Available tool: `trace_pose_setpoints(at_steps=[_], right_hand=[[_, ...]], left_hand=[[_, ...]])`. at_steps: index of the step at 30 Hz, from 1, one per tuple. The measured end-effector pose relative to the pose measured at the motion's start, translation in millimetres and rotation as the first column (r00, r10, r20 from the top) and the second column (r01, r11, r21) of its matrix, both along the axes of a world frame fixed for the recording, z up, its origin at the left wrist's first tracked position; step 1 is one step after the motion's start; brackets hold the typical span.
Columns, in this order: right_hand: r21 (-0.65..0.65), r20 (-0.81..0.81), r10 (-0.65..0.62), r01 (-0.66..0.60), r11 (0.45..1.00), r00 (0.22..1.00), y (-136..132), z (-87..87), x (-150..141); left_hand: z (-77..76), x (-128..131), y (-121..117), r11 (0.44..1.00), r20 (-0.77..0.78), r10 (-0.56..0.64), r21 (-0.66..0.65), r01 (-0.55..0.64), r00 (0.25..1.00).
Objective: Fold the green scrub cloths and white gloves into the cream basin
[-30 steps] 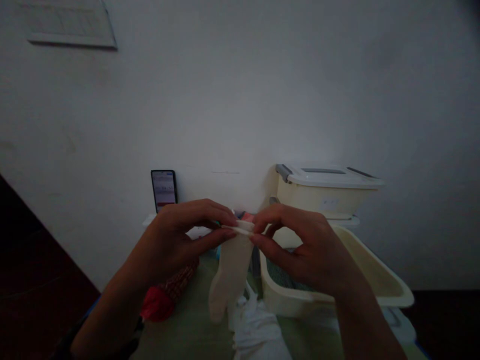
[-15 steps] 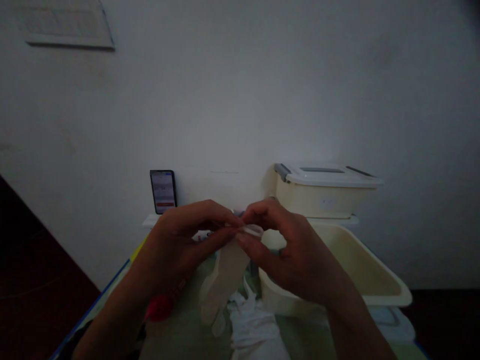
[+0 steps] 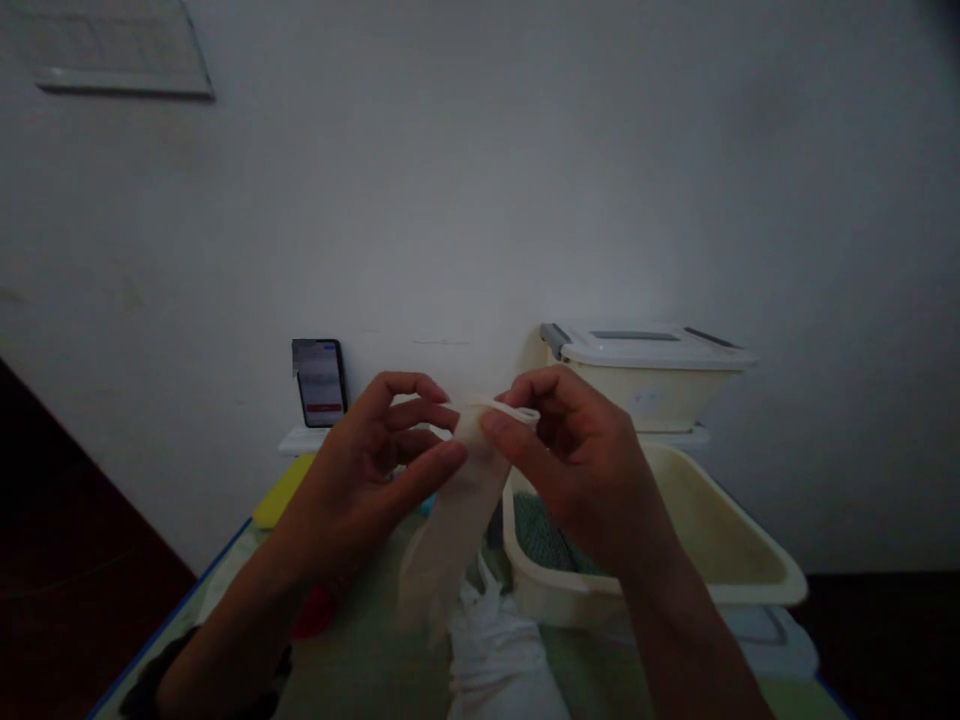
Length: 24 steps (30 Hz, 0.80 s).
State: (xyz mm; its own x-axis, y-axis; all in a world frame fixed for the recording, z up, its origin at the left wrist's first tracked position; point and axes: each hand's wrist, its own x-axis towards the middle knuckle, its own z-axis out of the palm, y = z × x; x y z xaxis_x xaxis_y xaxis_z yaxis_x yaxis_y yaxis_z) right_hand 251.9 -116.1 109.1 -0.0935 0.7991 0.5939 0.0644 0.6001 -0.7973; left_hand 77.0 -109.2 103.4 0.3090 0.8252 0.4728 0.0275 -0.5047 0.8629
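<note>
A pale cream sock (image 3: 454, 540) hangs from my two hands, its cuff at the top and its toe pointing down. My right hand (image 3: 581, 450) pinches the cuff between thumb and fingers. At the cuff's other side is my left hand (image 3: 401, 450), its fingertips against the edge and its thumb a little lower on the fabric. Below the sock lies a white bunched cloth (image 3: 506, 665) with thin strings. A red item (image 3: 315, 610) is partly hidden behind my left forearm.
At the right stands an open cream bin (image 3: 739, 535) with a dark green textile (image 3: 547, 535) inside. Behind it sits a lidded box (image 3: 645, 390). A phone (image 3: 322, 385) leans on the wall at left, near a yellow item (image 3: 281, 495). Green cloth (image 3: 360, 670) covers the table.
The sock and both hands have risen slightly. My left fingers have spread from a close pinch, and the hands have moved apart after coming together. The view has shifted slightly right.
</note>
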Motion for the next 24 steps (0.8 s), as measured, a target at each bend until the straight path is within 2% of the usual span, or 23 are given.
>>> trace_pose_setpoints(at_steps=[5, 10, 14, 21, 24], right_hand=[[-0.047, -0.139, -0.055, 0.049, 0.998, 0.989, 3.7, 3.4, 0.3], [-0.06, -0.166, -0.087, 0.078, 0.995, 0.982, 4.4, 5.0, 2.1], [-0.059, -0.183, -0.116, 0.107, 0.992, 0.976, 4.8, 3.2, 4.1], [-0.063, -0.205, -0.113, 0.103, 0.993, 0.972, 7.6, 1.6, 5.2], [-0.085, -0.237, -0.111, 0.093, 0.992, 0.965, 7.7, 1.8, 5.7]], left_hand=[[-5.3, -2.1, 6.0, 0.999, -0.077, -0.036, -0.031, 0.034, 0.996], [-7.0, -3.1, 7.1, 0.998, -0.209, 0.019, 0.064, -0.006, 0.978], [-4.3, -2.5, 7.3, 0.99, -0.286, 0.029, 0.138, 0.011, 0.958], [-3.2, -3.8, 10.0, 0.989, -0.313, 0.033, 0.148, 0.015, 0.949], [-1.8, -6.3, 9.1, 0.982, -0.373, 0.011, 0.177, 0.06, 0.928]])
